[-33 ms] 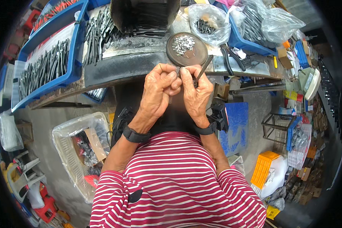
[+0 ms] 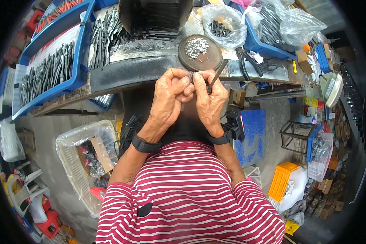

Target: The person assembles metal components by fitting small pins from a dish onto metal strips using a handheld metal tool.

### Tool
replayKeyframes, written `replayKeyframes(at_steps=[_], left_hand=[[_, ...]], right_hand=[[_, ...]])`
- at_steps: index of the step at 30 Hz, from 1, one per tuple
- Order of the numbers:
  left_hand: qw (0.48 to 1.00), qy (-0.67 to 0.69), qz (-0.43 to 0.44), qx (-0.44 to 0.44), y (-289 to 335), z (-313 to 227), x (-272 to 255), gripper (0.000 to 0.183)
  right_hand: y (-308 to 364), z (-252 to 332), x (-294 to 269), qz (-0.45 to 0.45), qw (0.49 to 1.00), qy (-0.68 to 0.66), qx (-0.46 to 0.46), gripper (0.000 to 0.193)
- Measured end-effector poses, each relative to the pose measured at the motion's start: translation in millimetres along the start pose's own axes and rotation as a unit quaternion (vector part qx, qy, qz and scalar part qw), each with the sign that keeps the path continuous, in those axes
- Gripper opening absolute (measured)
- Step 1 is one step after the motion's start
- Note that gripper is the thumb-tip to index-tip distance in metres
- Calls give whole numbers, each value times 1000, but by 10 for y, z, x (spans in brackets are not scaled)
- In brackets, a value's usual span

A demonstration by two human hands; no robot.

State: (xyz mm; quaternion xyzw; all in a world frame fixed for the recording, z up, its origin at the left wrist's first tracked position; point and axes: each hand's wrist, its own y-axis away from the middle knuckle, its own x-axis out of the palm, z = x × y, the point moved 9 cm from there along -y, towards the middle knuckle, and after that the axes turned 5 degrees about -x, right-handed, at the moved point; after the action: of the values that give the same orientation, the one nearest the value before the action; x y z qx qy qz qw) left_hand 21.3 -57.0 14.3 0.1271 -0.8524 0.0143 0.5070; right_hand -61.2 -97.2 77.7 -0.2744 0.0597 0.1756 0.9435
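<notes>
My left hand (image 2: pixel 166 97) is closed, thumb and fingers pinched around a small grey metal piece (image 2: pixel 190 75) at the bench's front edge. My right hand (image 2: pixel 210 101) is closed too. Its thumb and forefinger meet the left fingertips at that small piece, while a dark flat metal strip (image 2: pixel 218 73) slants up from between its fingers. Most of the small piece is hidden by fingertips. Just beyond the hands lies a round brown dish (image 2: pixel 212 61) bearing small silvery pieces (image 2: pixel 197 48). Black-handled pliers (image 2: pixel 244 65) rest right of the dish.
Blue trays (image 2: pixel 83 61) of dark metal strips (image 2: pixel 49 75) stand at left. A dark open box (image 2: pixel 154 18) sits at the back, beside a plastic bag (image 2: pixel 238 34) of small dark parts. Below the bench are a plastic-lined basket (image 2: pixel 71 158) and an orange crate (image 2: pixel 281 179).
</notes>
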Motion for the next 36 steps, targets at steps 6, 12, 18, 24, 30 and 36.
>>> replayKeyframes(at_steps=[6,12,18,24,30,36], left_hand=[[996,-76,-31,38,33,-66,0,8],[990,-124,-35,50,40,-112,-2,9],[980,-188,-49,38,44,-150,-13,9],[989,-140,-40,24,33,-98,-57,12],[983,-176,-50,31,45,-135,-27,9],[987,-151,-54,-4,34,-91,-79,10]], right_hand=[[69,-137,82,13,986,-141,87,9],[96,-310,34,13,986,-121,111,12],[92,-312,29,27,984,-129,121,10],[104,-317,32,23,985,-128,118,10],[114,-338,32,23,984,-130,117,10],[120,-381,49,27,972,-192,136,14]])
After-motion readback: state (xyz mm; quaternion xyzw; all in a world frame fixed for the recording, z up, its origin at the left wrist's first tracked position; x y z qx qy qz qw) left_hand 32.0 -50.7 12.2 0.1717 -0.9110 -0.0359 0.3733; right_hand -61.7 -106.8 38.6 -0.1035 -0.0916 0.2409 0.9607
